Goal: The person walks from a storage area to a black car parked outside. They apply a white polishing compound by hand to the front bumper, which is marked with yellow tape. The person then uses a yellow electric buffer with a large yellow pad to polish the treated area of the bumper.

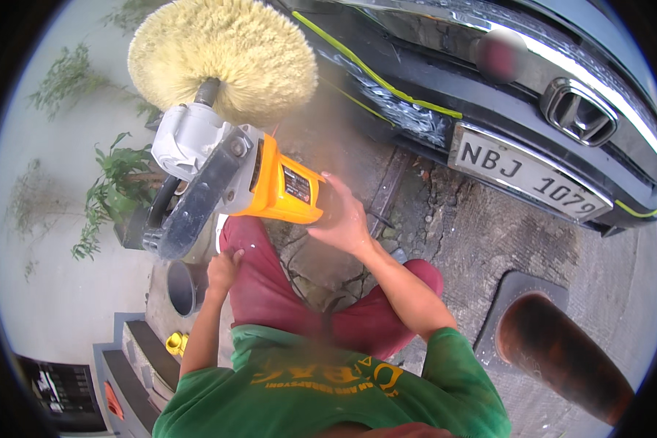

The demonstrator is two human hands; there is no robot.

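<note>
A yellow and grey power polisher is raised in front of me, tilted, with a large cream wool pad at its far end. My right hand is closed round the rear end of its yellow body. The black side handle of the polisher points to the left. My left hand is below the polisher, against my knee in dark red trousers. Its fingers are curled and the thumb sticks out; what they hold, if anything, is hidden. The pad is near the car's bumper.
At the upper right is a dark car with a licence plate and green tape along the bumper. A rusty brown post on a square base is at the lower right. Potted plants, a grey bucket and steps are on the left.
</note>
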